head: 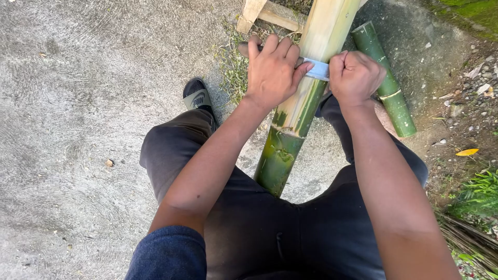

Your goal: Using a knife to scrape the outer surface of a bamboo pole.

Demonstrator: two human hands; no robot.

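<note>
Left hand (272, 70): fingers curled over and closed on the left end of a flat metal blade (317, 68), palm down, knuckles toward the camera. Right hand (355, 77): clenched in a tight fist on the blade's right end; what it grips there is hidden inside the fist. The blade lies crosswise on the bamboo pole (300, 106), touching its upper face between the two hands.

The pole runs from between the person's thighs, near, to a wooden frame (270, 14) at the far edge. Its near section keeps its green skin; beyond the blade the skin is off and the surface is pale yellow.

Judgement on handling: the pole looks stiff, hollow and moderately heavy for its length; the green skin is likely smooth and slippery, the stripped part drier. Being round, it may roll. Best held at both blade ends, as now, with the pole steadied between the legs.

A shorter green bamboo piece (386, 78) lies right of the pole, apart from it. A sandalled foot (198, 98) rests on concrete (78, 129) at left.
</note>
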